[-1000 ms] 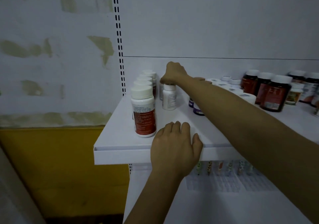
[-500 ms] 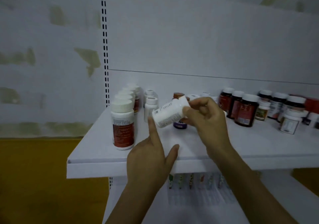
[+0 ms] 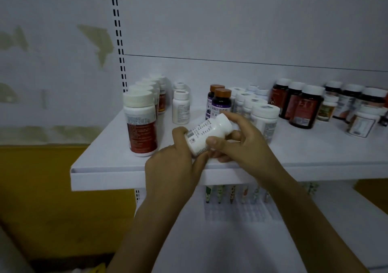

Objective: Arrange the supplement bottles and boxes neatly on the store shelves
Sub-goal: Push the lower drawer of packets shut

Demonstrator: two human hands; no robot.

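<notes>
Patchy white wall (image 3: 52, 62) is filling the left of my view, with a yellow panel (image 3: 52, 188) sitting below it and a slotted upright (image 3: 118, 31) running up beside the shelf (image 3: 105, 163). At the shelf's left end I am seeing a file of red-labelled bottles (image 3: 141, 123) standing upright one behind another. Two small white bottles (image 3: 181, 110) are standing just to their right. Next, the left hand (image 3: 172, 167) is curling its grip round the base of the held white bottle (image 3: 206, 134). That bottle is lying tilted, cap up and to the right, over the shelf's front edge. Behind it, two purple-labelled bottles (image 3: 220, 102) with brown caps are standing upright. The right hand (image 3: 241, 144) is closing its grip on the same bottle, thumb on the body and fingers round the cap end. Further right, white-capped pale bottles (image 3: 263, 117) are standing in a file, then dark bottles (image 3: 304, 108) are crowding toward the right edge. Under the shelf, small patterned tubes (image 3: 231, 195) are showing in a row.
</notes>
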